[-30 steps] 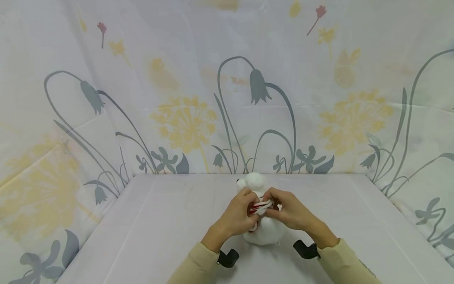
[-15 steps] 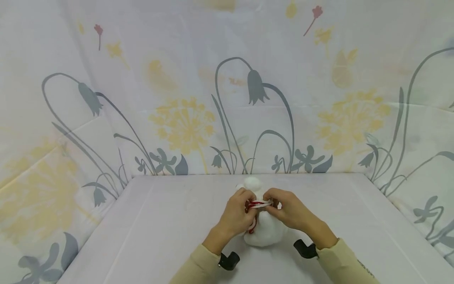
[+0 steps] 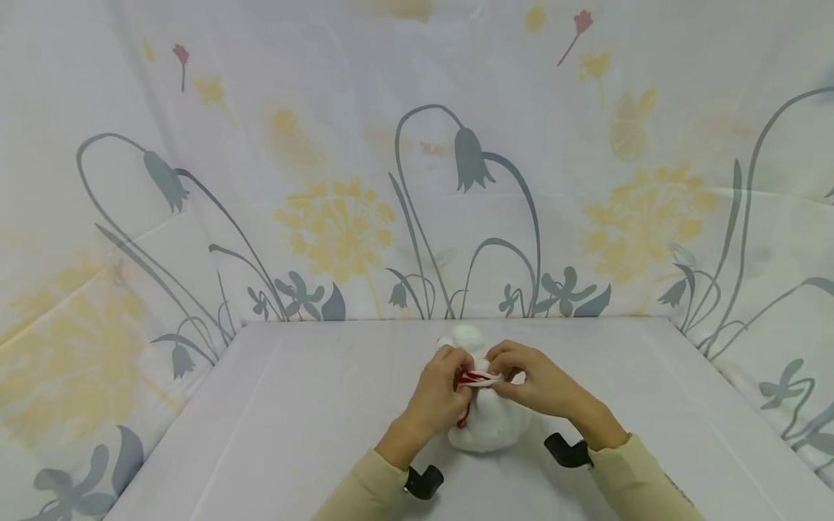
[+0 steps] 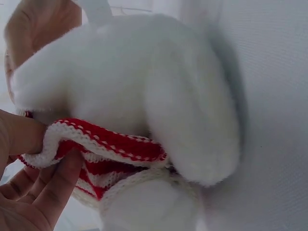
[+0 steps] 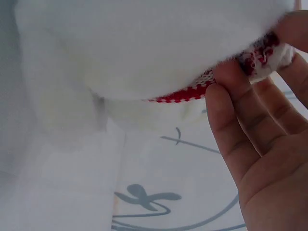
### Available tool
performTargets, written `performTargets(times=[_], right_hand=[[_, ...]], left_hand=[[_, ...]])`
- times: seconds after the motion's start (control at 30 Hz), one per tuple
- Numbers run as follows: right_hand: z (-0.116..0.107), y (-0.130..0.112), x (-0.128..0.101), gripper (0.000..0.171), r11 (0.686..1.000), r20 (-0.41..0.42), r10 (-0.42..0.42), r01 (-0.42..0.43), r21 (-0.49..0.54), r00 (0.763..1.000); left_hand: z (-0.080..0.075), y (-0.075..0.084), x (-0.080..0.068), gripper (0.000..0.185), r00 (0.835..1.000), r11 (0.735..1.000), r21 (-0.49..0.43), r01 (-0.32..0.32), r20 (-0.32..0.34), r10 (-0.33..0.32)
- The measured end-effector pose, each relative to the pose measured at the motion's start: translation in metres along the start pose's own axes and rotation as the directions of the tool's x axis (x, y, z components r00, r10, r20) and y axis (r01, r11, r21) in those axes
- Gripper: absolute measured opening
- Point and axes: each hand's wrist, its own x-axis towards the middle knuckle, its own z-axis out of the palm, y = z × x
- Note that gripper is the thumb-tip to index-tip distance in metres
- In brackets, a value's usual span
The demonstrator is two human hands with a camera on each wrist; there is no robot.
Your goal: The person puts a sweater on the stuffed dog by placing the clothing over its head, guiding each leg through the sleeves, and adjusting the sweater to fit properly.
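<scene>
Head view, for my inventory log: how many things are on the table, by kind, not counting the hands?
Plush toy: 1
Red-and-white knit scarf, pinched by the left hand and right hand: 1
Total: 2

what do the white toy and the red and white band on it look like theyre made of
The white toy looks like soft plush: its surface is fuzzy, matte pile with blurred edges. The red and white band looks knitted, probably yarn: rows of small stitches and a rolled white edge show in the left wrist view, where the left hand pinches it.
</scene>
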Motion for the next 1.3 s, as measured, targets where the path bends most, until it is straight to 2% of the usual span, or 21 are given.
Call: performTargets(times=[0.27, 0.33, 0.4, 0.6, 0.77, 0.87, 0.97, 1.07, 1.2, 1.3], right_hand=[[-0.002, 0.000, 0.002, 0.004, 0.986, -0.036, 0.166, -0.167, -0.026, 0.985], [-0.001, 0.001, 0.001, 0.004, 0.982, -0.035, 0.182, -0.184, -0.047, 0.983], [-0.001, 0.002, 0.001, 0.006, 0.982, -0.033, 0.172, -0.174, -0.074, 0.985], [-0.003, 0.003, 0.000, 0.016, 0.985, -0.022, 0.059, -0.062, -0.158, 0.998], [-0.001, 0.002, 0.001, 0.015, 0.977, -0.050, 0.038, -0.047, -0.206, 0.998], [0.000, 0.002, 0.002, 0.014, 0.981, -0.068, 0.063, -0.074, -0.181, 0.996], [-0.003, 0.003, 0.002, 0.010, 0.980, -0.088, 0.165, -0.173, -0.095, 0.982], [-0.007, 0.008, 0.001, 0.008, 0.959, -0.104, 0.282, -0.285, -0.008, 0.954], [-0.011, 0.015, 0.000, 0.009, 0.923, -0.104, 0.381, -0.373, 0.092, 0.919], [-0.011, 0.017, 0.000, 0.010, 0.901, -0.097, 0.420, -0.403, 0.162, 0.902]], left_hand=[[0.004, 0.002, 0.000, 0.032, 0.999, 1.000, -0.025, -0.011, -0.048, 0.010], [0.004, 0.003, 0.000, 0.031, 0.998, 1.000, -0.027, -0.017, -0.062, 0.015], [0.005, 0.004, -0.001, 0.030, 0.997, 0.999, -0.027, -0.026, -0.075, 0.024], [0.009, 0.004, -0.003, 0.025, 0.991, 0.994, -0.058, -0.093, -0.100, 0.087], [0.010, 0.004, -0.002, 0.025, 0.984, 0.988, -0.050, -0.148, -0.105, 0.142], [0.008, 0.004, -0.002, 0.028, 0.989, 0.988, -0.068, -0.136, -0.071, 0.132], [0.005, 0.005, -0.002, 0.030, 0.996, 0.992, -0.088, -0.093, -0.006, 0.093], [0.002, 0.007, -0.002, 0.029, 0.995, 0.996, -0.057, -0.065, 0.072, 0.069], [-0.003, 0.009, 0.000, 0.024, 0.982, 0.998, 0.030, -0.060, 0.181, 0.054], [-0.007, 0.009, 0.001, 0.022, 0.963, 0.995, 0.090, -0.051, 0.268, 0.025]])
